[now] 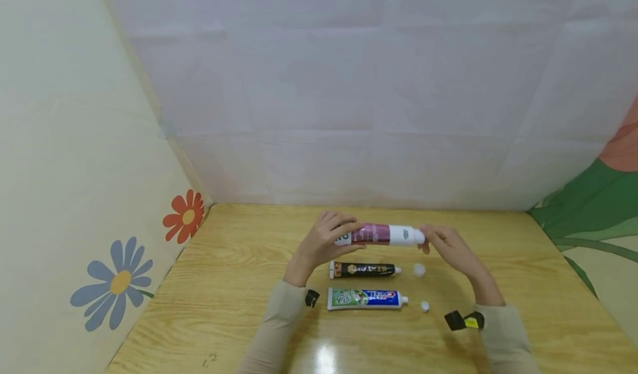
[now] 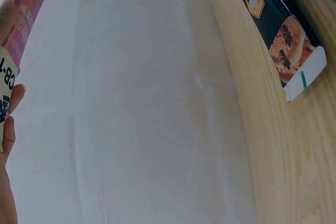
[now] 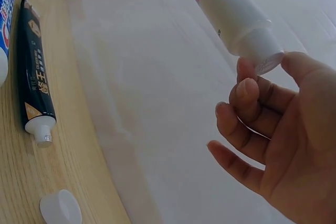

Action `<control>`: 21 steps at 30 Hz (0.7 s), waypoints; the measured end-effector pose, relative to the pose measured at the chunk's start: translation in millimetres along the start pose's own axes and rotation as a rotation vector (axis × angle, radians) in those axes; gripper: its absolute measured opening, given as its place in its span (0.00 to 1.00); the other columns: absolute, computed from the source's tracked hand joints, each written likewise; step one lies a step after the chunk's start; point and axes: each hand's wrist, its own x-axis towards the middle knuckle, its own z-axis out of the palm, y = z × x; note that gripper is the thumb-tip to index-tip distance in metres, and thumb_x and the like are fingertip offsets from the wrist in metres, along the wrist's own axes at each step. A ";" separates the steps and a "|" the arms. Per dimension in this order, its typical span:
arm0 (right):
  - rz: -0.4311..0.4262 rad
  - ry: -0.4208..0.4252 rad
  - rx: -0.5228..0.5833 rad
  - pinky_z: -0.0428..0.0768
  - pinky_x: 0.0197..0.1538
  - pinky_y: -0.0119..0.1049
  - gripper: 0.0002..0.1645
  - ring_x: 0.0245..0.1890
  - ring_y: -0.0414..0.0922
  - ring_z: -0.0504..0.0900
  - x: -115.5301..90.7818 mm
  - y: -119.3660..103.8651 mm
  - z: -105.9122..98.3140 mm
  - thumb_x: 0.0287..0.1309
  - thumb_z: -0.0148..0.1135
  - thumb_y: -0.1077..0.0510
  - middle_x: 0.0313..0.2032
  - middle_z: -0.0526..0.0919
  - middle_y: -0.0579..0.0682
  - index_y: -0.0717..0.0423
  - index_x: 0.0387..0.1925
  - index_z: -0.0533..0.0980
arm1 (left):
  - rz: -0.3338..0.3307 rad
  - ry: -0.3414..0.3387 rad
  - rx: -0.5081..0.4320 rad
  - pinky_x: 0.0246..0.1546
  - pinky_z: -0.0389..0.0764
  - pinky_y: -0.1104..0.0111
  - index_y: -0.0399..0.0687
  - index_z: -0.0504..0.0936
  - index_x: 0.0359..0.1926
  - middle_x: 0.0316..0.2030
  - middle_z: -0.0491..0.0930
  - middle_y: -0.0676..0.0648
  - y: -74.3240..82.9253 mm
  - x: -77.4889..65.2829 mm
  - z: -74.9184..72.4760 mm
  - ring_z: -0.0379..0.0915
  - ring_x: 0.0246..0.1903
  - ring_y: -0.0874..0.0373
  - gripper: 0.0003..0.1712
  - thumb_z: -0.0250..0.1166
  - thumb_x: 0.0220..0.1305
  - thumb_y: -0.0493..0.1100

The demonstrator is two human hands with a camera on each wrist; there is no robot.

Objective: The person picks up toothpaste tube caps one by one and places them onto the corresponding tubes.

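Observation:
Above the table, a pink and white toothpaste tube (image 1: 376, 234) lies level in the air between two hands. The left hand (image 1: 323, 241) grips its flat tail end, fingers over the top and thumb below. At the other end, the right hand (image 1: 451, 250) pinches the white cap (image 3: 261, 52) between thumb and index finger; the other fingers are loosely bent. In the right wrist view the cap sits on the tube. A black toothpaste tube (image 1: 366, 270) and a blue and green toothpaste tube (image 1: 366, 298) lie on the table beneath, their nozzles bare and facing right.
Two loose white caps stand right of the nozzles: a larger cap (image 1: 419, 270) by the black tube and a smaller cap (image 1: 425, 306) by the blue and green one. The wooden table (image 1: 219, 285) meets a pale covered wall (image 1: 319, 113) behind.

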 end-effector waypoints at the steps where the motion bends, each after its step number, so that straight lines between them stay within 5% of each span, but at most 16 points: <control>1: 0.002 0.002 0.001 0.68 0.29 0.31 0.22 0.21 0.36 0.67 -0.2 -1.8 -0.1 0.71 0.38 0.63 0.19 0.75 0.59 0.61 0.23 0.74 | 0.001 0.000 0.002 0.43 0.73 0.67 0.48 0.82 0.47 0.41 0.79 0.50 0.1 0.1 0.4 0.72 0.40 0.58 0.29 0.75 0.42 0.53; 14: 0.052 0.027 -0.024 0.65 0.28 0.30 0.26 0.19 0.35 0.63 -1.0 -2.7 -0.2 0.72 0.37 0.60 0.20 0.75 0.58 0.63 0.20 0.73 | 0.024 0.028 0.004 0.42 0.73 0.67 0.48 0.82 0.46 0.40 0.80 0.49 1.5 2.1 3.2 0.73 0.40 0.58 0.31 0.77 0.38 0.52; 21: 0.044 0.040 -0.063 0.68 0.29 0.30 0.21 0.22 0.37 0.68 0.6 21.8 -1.8 0.71 0.40 0.59 0.23 0.77 0.53 0.58 0.26 0.75 | 0.027 0.039 -0.011 0.41 0.73 0.67 0.47 0.82 0.46 0.40 0.80 0.49 1.2 2.6 3.0 0.72 0.39 0.58 0.32 0.79 0.35 0.51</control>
